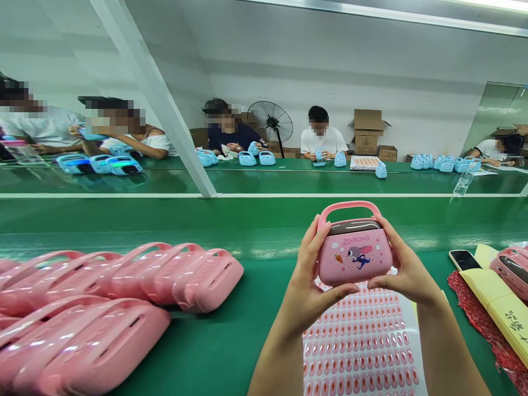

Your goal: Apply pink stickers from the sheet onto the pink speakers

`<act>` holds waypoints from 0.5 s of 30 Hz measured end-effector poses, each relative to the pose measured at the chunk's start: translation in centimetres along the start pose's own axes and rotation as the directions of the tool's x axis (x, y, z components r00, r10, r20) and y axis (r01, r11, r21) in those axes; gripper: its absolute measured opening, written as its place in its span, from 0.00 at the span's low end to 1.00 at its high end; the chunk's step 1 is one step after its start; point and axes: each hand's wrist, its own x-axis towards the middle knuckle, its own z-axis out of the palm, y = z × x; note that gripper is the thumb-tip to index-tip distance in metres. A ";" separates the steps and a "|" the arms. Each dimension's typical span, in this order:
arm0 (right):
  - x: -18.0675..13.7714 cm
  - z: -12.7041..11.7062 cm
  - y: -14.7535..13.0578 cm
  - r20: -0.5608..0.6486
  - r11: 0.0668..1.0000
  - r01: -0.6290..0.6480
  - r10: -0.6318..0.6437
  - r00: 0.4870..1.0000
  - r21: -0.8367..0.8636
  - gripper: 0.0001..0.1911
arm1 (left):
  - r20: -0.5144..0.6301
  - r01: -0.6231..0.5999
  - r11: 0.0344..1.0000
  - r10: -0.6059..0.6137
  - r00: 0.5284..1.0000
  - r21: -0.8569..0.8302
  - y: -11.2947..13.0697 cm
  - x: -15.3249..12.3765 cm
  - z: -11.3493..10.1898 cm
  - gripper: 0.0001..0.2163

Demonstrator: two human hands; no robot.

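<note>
Between my two hands a pink portable speaker (355, 256) is held up, its handle on top and its fabric front turned toward me. That front carries a rabbit picture, a carrot and small stars, with a dark glossy strip above. My left hand (308, 275) grips its left side, thumb under the bottom edge. On the opposite side my right hand (406, 272) closes round it in the same way. Below the speaker, a white sheet of small oval pink stickers (358, 346) lies on the green table (214, 352), partly covered by my forearms.
Rows of pink speakers (206, 280) stand at left. At right lie a phone (464, 259), yellow paper (495, 302), red wrapping (466, 297) and another pink speaker (513, 269). Across the bench, several people handle blue speakers (247, 158); a clear bottle (464, 180) stands there.
</note>
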 end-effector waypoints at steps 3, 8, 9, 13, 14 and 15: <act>0.0 -0.3 0.1 0.036 0.999 -0.013 0.011 0.999 0.042 0.48 | 0.040 0.055 0.997 -0.053 0.998 -0.050 0.0 0.0 -0.3 0.39; -0.1 -0.7 0.1 0.102 0.993 -0.034 0.022 0.995 0.115 0.49 | 0.082 0.088 0.982 -0.076 0.994 -0.164 0.5 0.0 -0.5 0.36; -0.2 -0.8 0.1 0.115 0.990 -0.030 0.015 0.993 0.135 0.48 | 0.085 0.098 0.976 -0.083 0.993 -0.192 0.6 0.0 -0.7 0.35; -0.2 -1.1 0.2 0.159 0.972 -0.001 -0.038 0.986 0.235 0.43 | 0.080 0.122 0.964 -0.106 0.991 -0.237 0.6 -0.7 -1.9 0.33; -0.2 -1.1 0.2 0.167 0.966 0.005 -0.050 0.985 0.257 0.42 | 0.062 0.125 0.966 -0.114 0.992 -0.225 0.5 -0.8 -1.9 0.34; -0.1 -0.9 0.1 0.172 0.963 0.012 -0.061 0.983 0.271 0.40 | 0.043 0.129 0.969 -0.122 0.992 -0.210 0.4 -0.8 -1.7 0.34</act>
